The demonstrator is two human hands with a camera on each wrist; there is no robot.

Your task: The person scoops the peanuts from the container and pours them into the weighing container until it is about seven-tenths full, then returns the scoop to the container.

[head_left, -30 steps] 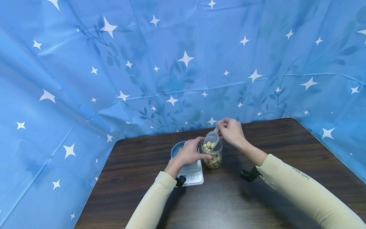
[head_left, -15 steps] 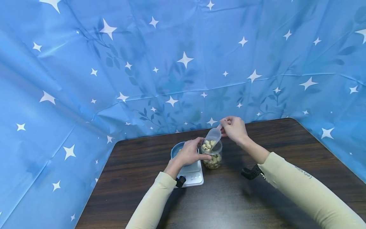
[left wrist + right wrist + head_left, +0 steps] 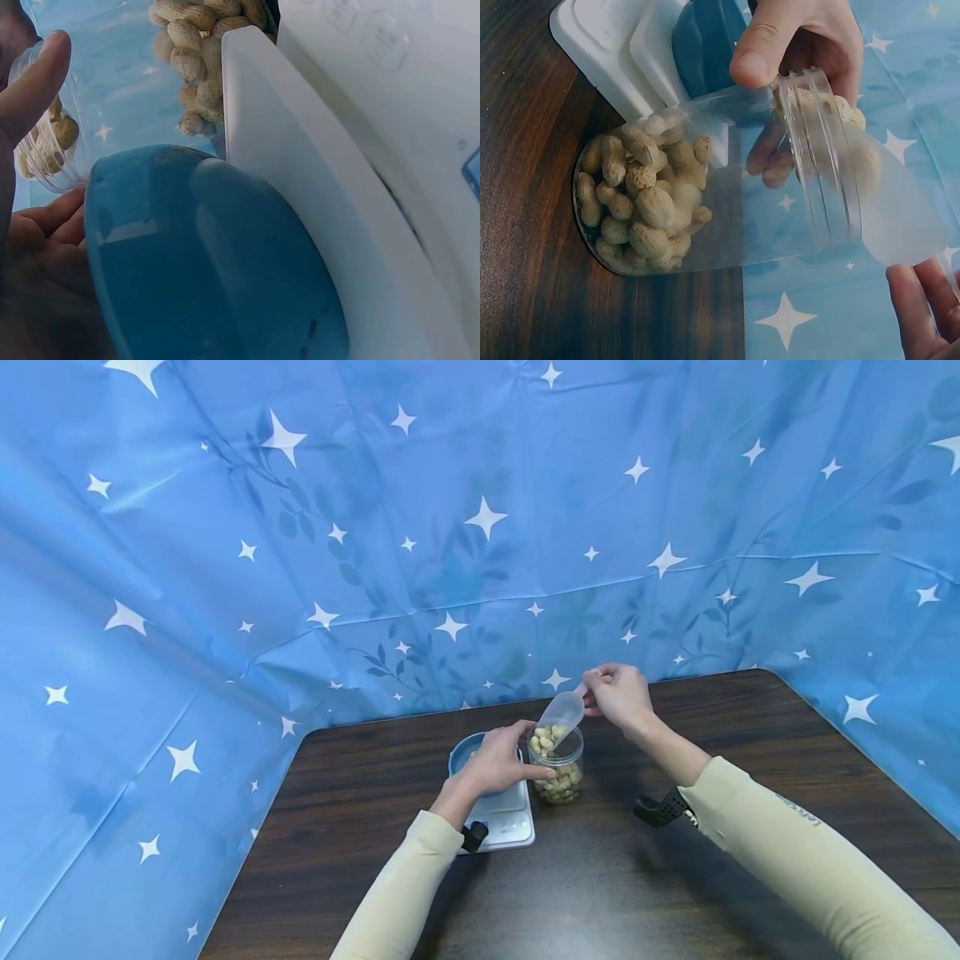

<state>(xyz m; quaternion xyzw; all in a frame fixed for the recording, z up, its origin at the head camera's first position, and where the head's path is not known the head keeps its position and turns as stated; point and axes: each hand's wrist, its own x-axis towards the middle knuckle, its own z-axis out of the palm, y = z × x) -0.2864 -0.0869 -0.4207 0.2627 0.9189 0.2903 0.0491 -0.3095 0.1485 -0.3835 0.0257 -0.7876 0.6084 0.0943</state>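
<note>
A clear plastic jar (image 3: 561, 783) stands on the table, its lower part filled with peanuts (image 3: 641, 199) in their shells. My left hand (image 3: 497, 760) grips it near the rim, thumb on the near side and fingers round the far side. The right hand (image 3: 621, 697) pinches the handle of a translucent scoop (image 3: 564, 710). That scoop slants down into the jar's mouth with several peanuts in its bowl. Left of the jar, partly hidden under my left hand and wrist, a blue bowl (image 3: 202, 255) sits on a white kitchen scale (image 3: 510, 831).
The dark wooden table (image 3: 360, 827) reaches back to a blue curtain (image 3: 420, 527) with white stars, hanging behind and at the sides. The scale stands close beside the jar. Black wrist straps (image 3: 660, 810) hang below the sleeves.
My right hand has moved a little right and up, drawing the scoop higher out of the jar with peanuts in it. The left hand and the jar have stayed in place.
</note>
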